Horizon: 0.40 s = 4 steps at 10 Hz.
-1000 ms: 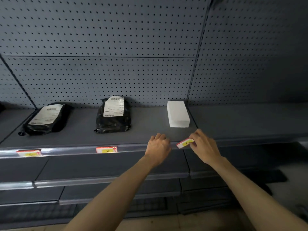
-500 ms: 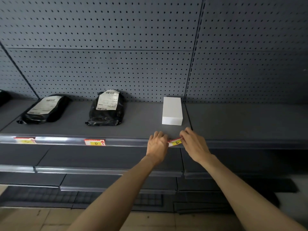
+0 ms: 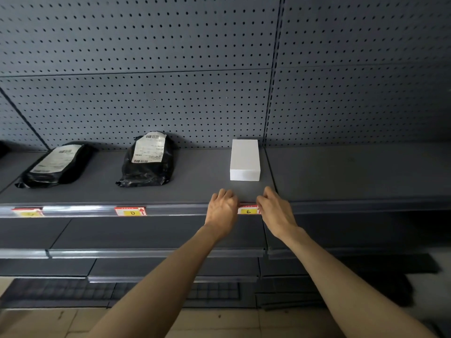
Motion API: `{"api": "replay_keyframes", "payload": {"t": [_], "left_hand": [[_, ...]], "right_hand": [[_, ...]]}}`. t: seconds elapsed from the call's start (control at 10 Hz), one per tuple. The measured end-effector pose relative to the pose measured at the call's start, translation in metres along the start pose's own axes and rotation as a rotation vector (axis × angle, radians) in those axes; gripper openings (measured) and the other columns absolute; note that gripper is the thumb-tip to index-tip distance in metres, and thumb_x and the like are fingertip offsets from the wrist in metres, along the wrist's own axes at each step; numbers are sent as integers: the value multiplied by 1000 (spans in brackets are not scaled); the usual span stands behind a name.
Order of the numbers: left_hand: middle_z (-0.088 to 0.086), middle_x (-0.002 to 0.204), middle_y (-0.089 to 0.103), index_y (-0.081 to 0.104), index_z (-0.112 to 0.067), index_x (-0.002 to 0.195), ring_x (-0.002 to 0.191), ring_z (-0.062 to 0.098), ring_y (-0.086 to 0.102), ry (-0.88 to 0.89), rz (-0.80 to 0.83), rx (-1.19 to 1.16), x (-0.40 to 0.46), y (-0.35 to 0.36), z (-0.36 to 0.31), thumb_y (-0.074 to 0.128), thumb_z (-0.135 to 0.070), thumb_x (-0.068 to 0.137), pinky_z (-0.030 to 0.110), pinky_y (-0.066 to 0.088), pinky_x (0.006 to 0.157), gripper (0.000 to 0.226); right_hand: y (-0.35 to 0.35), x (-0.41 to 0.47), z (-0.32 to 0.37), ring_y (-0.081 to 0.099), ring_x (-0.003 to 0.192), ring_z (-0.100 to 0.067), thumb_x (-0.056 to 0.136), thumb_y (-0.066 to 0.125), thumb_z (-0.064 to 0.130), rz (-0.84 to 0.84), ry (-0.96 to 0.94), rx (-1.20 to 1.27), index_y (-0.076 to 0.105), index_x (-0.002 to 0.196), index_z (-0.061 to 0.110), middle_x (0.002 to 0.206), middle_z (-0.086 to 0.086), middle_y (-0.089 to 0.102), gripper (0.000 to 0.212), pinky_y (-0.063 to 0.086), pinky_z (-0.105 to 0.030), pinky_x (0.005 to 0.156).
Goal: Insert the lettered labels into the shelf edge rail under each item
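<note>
The E label (image 3: pixel 248 211) sits in the shelf edge rail (image 3: pixel 80 211) directly below the white box (image 3: pixel 244 159), which is the item it names. Only the head view is available. In it the label lies level in the rail's channel, its red top strip and yellow field with the letter showing between the two hands.

The left hand (image 3: pixel 222 209) is at the label's left end with its fingers curled over the rail's top lip onto the shelf (image 3: pixel 200 189); the right hand (image 3: pixel 274 211) mirrors it at the right end. Both sets of fingers are bent and close together, pressing on or gripping the rail and the label's edges, though the fingertips are hidden behind the knuckles, so whether they pinch the card or only push it cannot be told. Working from both ends at once probably keeps the thin card from bowing out as it seats.

Further left, the D label (image 3: pixel 131 212) is already in the rail under the middle black parcel (image 3: pixel 146 162), and another label (image 3: pixel 27 212), its letter too blurred to read, sits under the left black parcel (image 3: pixel 56 164). The spacing follows the items, one label centred beneath each. The E label looks nearly or fully seated, making this the last visible item served.
</note>
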<state>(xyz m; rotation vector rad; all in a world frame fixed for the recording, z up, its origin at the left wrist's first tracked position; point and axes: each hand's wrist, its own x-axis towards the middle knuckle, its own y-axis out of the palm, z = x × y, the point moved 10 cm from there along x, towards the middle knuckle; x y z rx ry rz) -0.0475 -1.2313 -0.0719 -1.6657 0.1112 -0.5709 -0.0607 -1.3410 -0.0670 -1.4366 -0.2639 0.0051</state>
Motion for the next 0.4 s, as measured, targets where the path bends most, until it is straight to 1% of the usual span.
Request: {"api": "replay_keyframes", "payload": {"t": [0.1,0.2,0.3,0.4], "left_hand": [[7,102,62,66,-12,98,94,23,52,-1,4,-13,1,1,1,61,-13,89,34,45,85,11],[7,99,63,65,-12,96,90,24,55,-8,-14,-61,1,-4,4,56,-16,91,36,47,79,12],[5,94,64,63,-14,91,85,22,58,-42,-43,-213,-1,-16,12,55,-26,92,36,50,73,14],[-1,78,63,58,-22,78,72,19,59,-166,11,-400,-1,-29,30,45,-44,95,32,47,64,30]], "right_hand": [[0,2,-1,53,79,-18,90,63,12,-9,-11,-2,61,98,9,103,-7,53,9,54,-28,67],[-7,3,-1,59,82,-19,92,61,16,3,-30,29,60,100,10,106,-7,54,11,53,-28,66],[-24,6,-9,59,76,-14,94,57,23,-37,-31,77,60,100,12,104,-2,54,13,53,-27,64],[-59,6,-22,53,68,-9,93,57,28,-118,-16,142,62,98,13,95,4,51,17,39,-14,57]]}}
